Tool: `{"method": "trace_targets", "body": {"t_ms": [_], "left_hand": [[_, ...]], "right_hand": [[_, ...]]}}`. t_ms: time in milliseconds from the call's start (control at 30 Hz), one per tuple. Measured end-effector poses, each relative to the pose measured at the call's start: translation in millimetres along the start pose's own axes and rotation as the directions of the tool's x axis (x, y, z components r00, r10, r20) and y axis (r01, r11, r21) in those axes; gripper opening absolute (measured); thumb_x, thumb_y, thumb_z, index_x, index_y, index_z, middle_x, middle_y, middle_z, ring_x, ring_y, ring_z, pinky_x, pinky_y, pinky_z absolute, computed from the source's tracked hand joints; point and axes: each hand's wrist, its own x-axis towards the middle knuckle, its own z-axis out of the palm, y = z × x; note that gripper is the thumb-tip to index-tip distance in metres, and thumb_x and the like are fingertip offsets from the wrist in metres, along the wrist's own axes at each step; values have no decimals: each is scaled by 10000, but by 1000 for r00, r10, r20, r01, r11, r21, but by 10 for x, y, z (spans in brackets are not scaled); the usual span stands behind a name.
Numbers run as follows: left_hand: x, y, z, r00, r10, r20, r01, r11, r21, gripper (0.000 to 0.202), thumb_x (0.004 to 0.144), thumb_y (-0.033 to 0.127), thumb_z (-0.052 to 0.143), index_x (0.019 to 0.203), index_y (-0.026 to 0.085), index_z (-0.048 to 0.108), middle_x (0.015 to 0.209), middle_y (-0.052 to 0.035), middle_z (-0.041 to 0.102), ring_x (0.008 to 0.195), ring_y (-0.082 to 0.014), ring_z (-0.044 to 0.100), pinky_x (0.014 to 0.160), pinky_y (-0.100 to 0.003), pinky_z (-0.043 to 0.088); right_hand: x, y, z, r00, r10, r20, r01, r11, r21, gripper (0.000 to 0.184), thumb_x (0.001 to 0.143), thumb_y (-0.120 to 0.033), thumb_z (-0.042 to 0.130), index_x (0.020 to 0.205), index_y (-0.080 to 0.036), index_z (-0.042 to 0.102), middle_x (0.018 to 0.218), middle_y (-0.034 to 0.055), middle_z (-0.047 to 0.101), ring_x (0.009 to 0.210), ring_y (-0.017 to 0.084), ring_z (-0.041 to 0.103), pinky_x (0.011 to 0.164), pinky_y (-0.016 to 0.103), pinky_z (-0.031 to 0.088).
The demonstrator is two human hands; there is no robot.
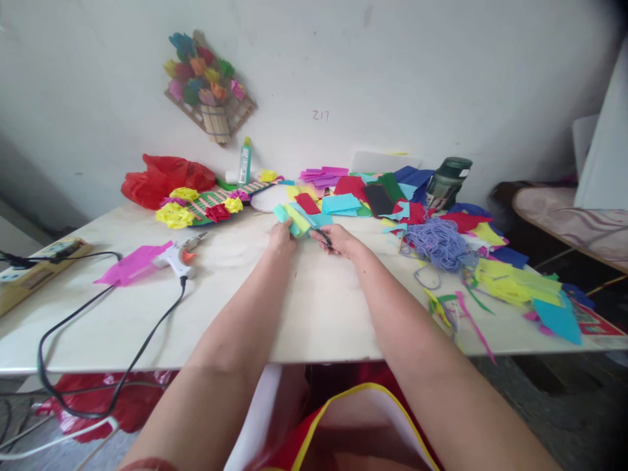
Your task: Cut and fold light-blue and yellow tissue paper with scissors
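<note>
Near the middle of the table, my left hand (282, 237) is closed on a folded strip of yellow-green and turquoise paper (297, 220). My right hand (338, 240) grips a pair of scissors (322, 235) by its dark handles. The blades point up and left and lie against the paper's right side; whether they are cutting through it I cannot tell. Just beyond my hands lie folded light blue paper (341, 204) and a small red piece of paper (307, 203).
To the left are a white glue gun (176, 258) with a black cord, pink paper (137, 263) and a power strip (42, 271). A flower-decorated board (210, 204) stands behind. Purple yarn (438, 243), a dark bottle (449, 183), a black phone (378, 199) and yellow paper (510, 281) are right.
</note>
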Motion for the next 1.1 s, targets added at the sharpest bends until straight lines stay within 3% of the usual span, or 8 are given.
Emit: {"method": "trace_targets", "body": {"t_ms": [167,433,767,967,1100], "left_hand": [[8,0,-5,1000,-7,-12,7,1000,22,130,773,24,519,747,143,567,695,-32,646,712,-149,654,699,-259,528],[-8,-15,-9,997,-9,74,7,1000,21,142,775,15,510,746,127,592,708,-42,652,653,-147,644,703,-279,520],[-57,-16,8,993,-12,117,7,999,43,159,782,7,487,763,121,595,692,-45,659,656,-145,647,726,-292,530],[-28,-10,-7,998,5,59,-8,998,58,137,761,17,530,765,135,597,720,-48,667,726,-165,666,738,-301,532],[7,-9,-22,999,10,49,-12,999,47,134,751,22,542,781,140,597,744,-51,678,761,-169,669,743,-296,538]], "right_hand": [[-17,-19,-22,999,-2,35,1,1000,16,338,784,-448,615,690,-162,462,438,-53,501,306,53,446,262,157,207],[-66,-44,-75,995,-27,100,22,998,54,385,790,-513,569,702,-151,473,458,-28,532,334,66,488,263,160,222],[-17,-1,-86,999,-26,32,24,998,58,386,749,-504,627,713,-157,460,436,-24,546,306,72,483,250,156,227],[30,29,-49,996,0,-84,0,1000,-2,520,646,-472,731,922,-200,384,493,-37,589,343,125,548,237,152,238],[26,28,-34,992,-85,-97,80,995,-51,612,620,-436,755,1040,-231,360,533,-73,596,342,107,539,248,137,267]]}}
